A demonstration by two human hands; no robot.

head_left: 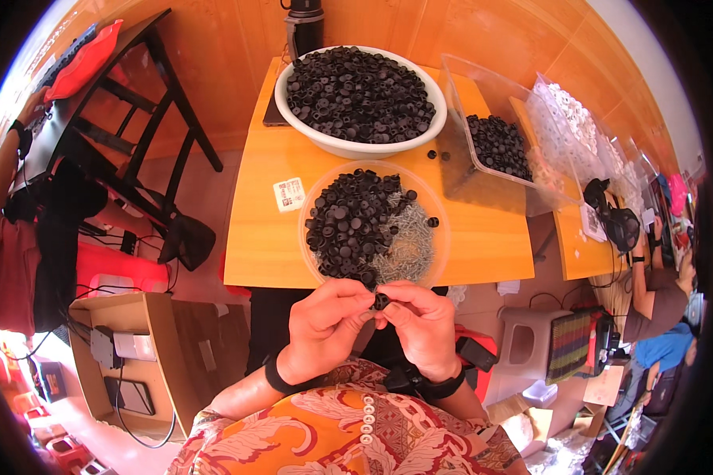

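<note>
In front of my chest, both hands meet at the near edge of the table. My right hand [420, 323] pinches a small round black plastic knob [381, 302] between thumb and fingertips. My left hand [325, 326] is closed in a pinch against the knob's left side; whatever sits between its fingertips is too small to make out. Just beyond my fingers stands a clear round tub [444, 229]. It holds a heap of similar black knobs [345, 222] on the left and loose silvery screws [408, 249] on the right.
A large white basin [356, 149] piled with black parts stands at the back. To its right is a clear rectangular bin [483, 186] with more. A white label [289, 194] lies left of the tub. An open cardboard box [166, 356] and a stool [523, 336] flank me.
</note>
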